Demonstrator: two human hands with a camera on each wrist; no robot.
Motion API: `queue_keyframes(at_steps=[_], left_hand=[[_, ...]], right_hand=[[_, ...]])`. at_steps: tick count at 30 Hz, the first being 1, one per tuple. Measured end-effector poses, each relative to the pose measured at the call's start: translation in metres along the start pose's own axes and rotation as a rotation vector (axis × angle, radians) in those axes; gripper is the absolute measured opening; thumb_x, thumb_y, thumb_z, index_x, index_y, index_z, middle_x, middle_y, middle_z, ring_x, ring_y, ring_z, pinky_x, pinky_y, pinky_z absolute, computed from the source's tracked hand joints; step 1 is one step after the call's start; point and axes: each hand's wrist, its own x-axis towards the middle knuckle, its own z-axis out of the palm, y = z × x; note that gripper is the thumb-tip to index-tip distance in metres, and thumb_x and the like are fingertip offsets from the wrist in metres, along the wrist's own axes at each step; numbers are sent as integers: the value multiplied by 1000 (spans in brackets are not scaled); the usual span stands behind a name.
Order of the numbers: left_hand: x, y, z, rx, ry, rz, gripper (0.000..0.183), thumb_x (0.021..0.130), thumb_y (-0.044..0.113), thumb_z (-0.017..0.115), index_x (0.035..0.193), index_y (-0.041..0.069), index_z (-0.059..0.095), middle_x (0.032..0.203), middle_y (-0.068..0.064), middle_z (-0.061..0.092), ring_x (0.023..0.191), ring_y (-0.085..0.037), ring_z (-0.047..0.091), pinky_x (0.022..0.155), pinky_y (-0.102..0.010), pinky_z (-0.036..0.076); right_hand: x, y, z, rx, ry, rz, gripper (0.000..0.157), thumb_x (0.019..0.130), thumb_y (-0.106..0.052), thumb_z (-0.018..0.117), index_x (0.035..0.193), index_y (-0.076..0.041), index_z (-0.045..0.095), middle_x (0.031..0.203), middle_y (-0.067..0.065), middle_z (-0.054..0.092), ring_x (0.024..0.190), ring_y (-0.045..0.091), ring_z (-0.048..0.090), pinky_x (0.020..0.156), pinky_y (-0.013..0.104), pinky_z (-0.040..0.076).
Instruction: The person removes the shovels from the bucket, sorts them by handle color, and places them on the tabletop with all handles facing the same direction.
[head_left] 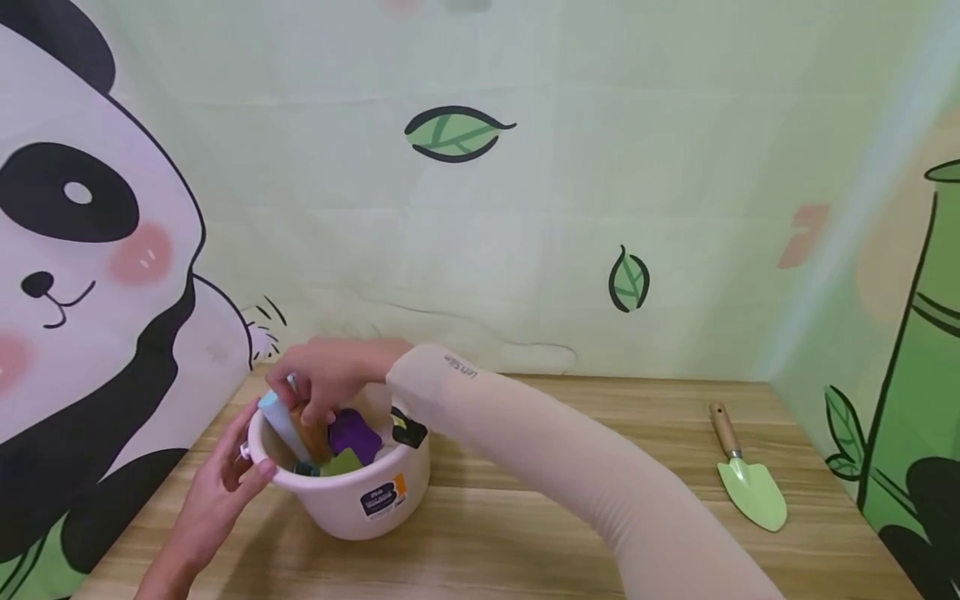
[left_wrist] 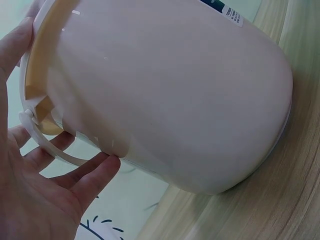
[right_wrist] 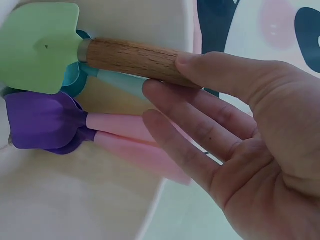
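A white bucket [head_left: 352,492] with a printed label stands on the table at left of the head view. My left hand [head_left: 217,492] grips its left side, thumb at the rim and fingertips against the outer wall below the thin bucket handle [left_wrist: 50,145]. Over the bucket's mouth, my right hand [head_left: 322,383] pinches the wooden handle of a green hand shovel [right_wrist: 40,47] between thumb and fingers. The green blade points down into the bucket. Beside it lie purple shovels [right_wrist: 45,122] with pink handles and a teal shovel [right_wrist: 75,82] with a light blue handle.
A second wooden-handled trowel [head_left: 752,492] with a pale green blade lies on the wooden table [head_left: 525,533] at the right. Behind the table hangs a pale green backdrop [head_left: 525,208] with a panda and leaves.
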Motion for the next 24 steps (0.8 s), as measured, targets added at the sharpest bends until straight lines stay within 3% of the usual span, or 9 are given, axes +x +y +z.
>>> queue_keyframes(at_steps=[5, 13, 19, 24], left_hand=[[0, -1, 1, -15, -2, 0, 72, 106, 13, 55, 166, 27, 18, 159, -23, 29, 133, -48, 44, 87, -13, 50], [0, -1, 1, 5, 6, 8, 73, 105, 13, 56, 166, 27, 19, 158, -22, 32, 129, -32, 51, 86, -16, 51], [-1, -2, 2, -17, 10, 21, 74, 104, 9, 57, 166, 26, 20, 157, -23, 32, 117, 6, 49, 87, -15, 51], [-2, -3, 2, -27, 12, 32, 74, 103, 7, 57, 165, 26, 21, 156, -17, 34, 117, 7, 48, 87, -14, 51]], right_hand=[[-5, 4, -5, 58, 30, -27, 15, 95, -3, 72, 100, -9, 59, 94, 3, 68, 72, 15, 69, 69, 22, 57], [-14, 11, -10, 73, 104, -20, 16, 94, -7, 74, 102, -11, 61, 100, 0, 68, 84, 10, 69, 73, 18, 56], [-25, 16, -18, 66, 179, -65, 16, 94, -9, 75, 104, -13, 63, 103, -3, 69, 95, 7, 66, 77, 16, 55], [-35, 20, -25, 84, 250, -124, 15, 95, -9, 73, 102, -13, 61, 105, -3, 70, 94, 8, 68, 79, 17, 55]])
